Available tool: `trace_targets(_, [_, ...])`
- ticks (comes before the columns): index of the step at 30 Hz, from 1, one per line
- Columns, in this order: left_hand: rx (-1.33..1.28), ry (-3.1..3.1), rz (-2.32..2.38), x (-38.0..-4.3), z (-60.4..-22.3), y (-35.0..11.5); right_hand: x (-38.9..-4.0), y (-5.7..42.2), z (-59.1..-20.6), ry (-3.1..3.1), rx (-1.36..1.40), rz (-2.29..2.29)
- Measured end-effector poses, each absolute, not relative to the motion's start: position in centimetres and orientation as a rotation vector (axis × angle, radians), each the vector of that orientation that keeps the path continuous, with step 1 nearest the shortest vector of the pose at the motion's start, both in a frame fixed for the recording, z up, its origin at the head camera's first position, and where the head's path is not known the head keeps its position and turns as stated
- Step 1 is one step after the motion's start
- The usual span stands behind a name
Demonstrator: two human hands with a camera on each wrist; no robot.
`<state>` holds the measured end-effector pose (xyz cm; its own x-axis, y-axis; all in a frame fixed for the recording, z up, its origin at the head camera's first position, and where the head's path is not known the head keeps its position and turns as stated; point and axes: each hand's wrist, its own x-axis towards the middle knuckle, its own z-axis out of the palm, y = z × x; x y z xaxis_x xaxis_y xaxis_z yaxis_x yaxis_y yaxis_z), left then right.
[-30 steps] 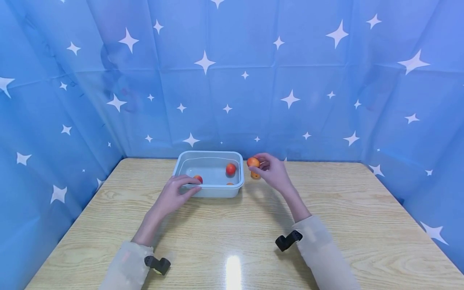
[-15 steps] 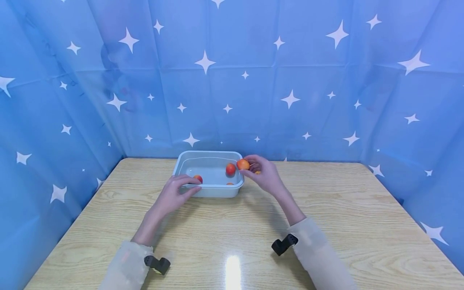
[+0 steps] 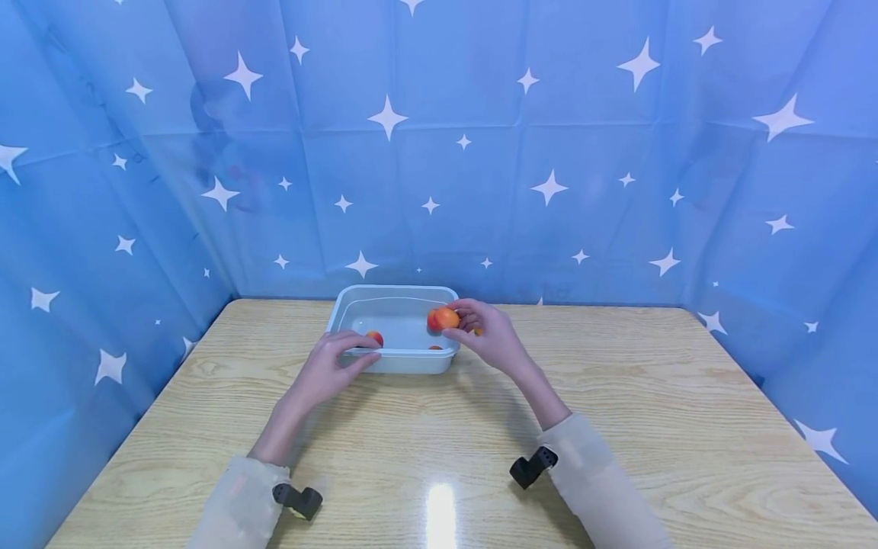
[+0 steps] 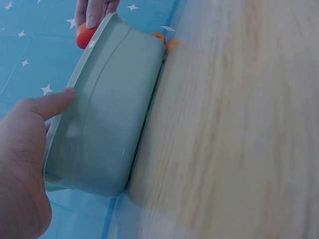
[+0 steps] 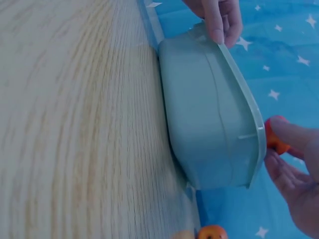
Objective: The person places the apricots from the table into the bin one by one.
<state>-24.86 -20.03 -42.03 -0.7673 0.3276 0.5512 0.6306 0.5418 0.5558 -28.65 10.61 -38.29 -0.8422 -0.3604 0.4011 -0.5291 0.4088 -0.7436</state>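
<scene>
My left hand (image 3: 332, 367) grips the near left rim of a pale blue-green plastic tub (image 3: 414, 364), thumb outside and fingers inside. In my right hand (image 3: 492, 335), thumb and fingers pinch a round orange-red fruit (image 3: 449, 318) just over the tub's right end. The left wrist view shows this fruit (image 4: 85, 36) above the rim. Inside the tub, a red fruit (image 3: 432, 321) is partly covered by the held one. Another red-orange fruit (image 3: 375, 337) lies near my left fingers. Only a sliver of an orange fruit (image 3: 435, 348) shows behind the front rim.
Right of the tub, an orange fruit (image 5: 212, 232) sits on the wooden table (image 3: 411, 442), mostly hidden behind my right hand in the head view. A blue star-patterned curtain (image 3: 446, 175) hangs behind the table. Both sleeves carry black wrist cameras (image 3: 533, 467).
My right hand has carried the fruit leftward, from beside the tub to over its right end. My left hand and the tub have stayed put.
</scene>
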Motion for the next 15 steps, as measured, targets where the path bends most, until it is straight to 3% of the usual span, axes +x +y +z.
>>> trace_targets(15, [-0.770,-2.420,-1.104,-24.89,-42.05,-20.04,-28.94,10.73,-38.58,-2.452,0.813,1.408])
